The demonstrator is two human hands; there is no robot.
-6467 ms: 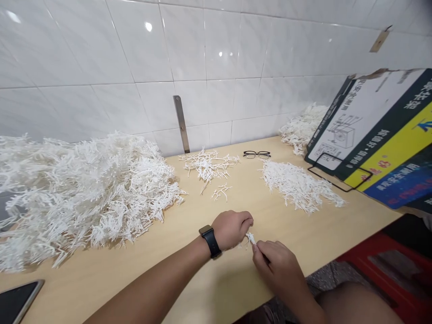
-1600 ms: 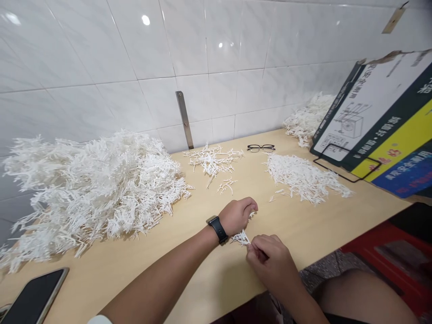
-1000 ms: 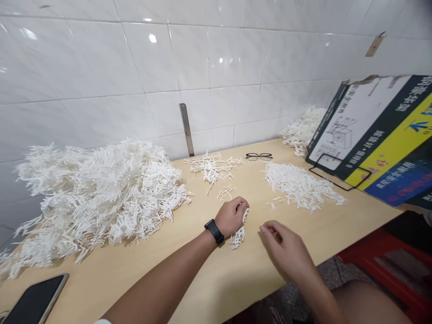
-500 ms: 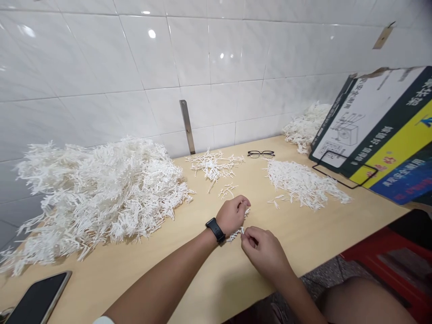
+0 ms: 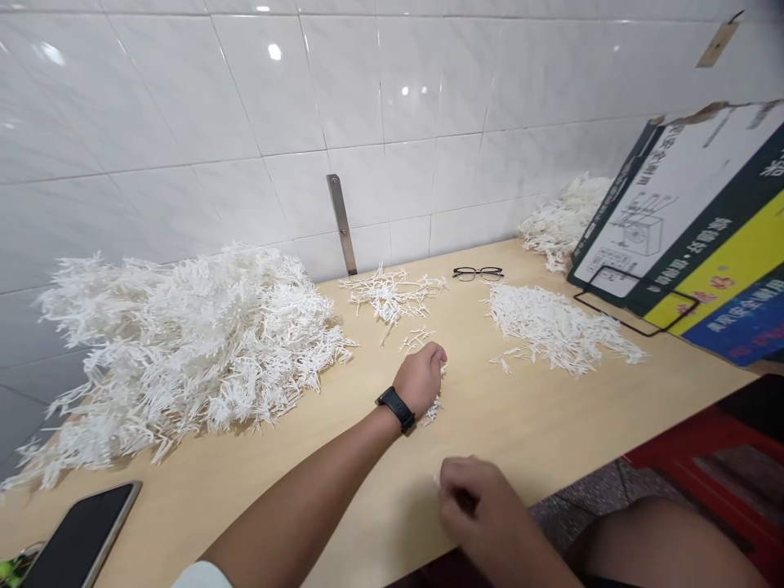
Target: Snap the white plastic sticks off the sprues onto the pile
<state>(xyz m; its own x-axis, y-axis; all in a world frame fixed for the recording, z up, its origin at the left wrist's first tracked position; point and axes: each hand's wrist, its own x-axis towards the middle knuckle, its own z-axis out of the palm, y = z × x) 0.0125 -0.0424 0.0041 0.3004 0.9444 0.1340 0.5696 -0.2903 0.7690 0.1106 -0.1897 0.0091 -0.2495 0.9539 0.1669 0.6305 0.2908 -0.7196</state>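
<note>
My left hand [image 5: 419, 380], with a black watch at the wrist, is curled on the table over small white plastic pieces [image 5: 432, 410], which poke out along its right side. Closer to the front edge, my right hand [image 5: 478, 498] is closed, with a tiny white bit at its fingertips, too small to name. Beyond my left hand lie a few loose white sprigs [image 5: 416, 339] and a cluster of branched white pieces [image 5: 392, 296]. A flat pile of small white pieces [image 5: 557, 327] spreads to the right.
A big heap of white branched pieces [image 5: 202, 351] covers the left side, with a phone [image 5: 82, 535] before it. Glasses [image 5: 478, 273] lie near the tiled wall. At right stand a printed box [image 5: 686, 237], a black wire frame [image 5: 637, 322] and another white heap [image 5: 567, 219].
My right hand has moved away from my left hand, toward the table's front edge. My left hand stays nearly in place, its fingers curled in more. The view has shifted slightly.
</note>
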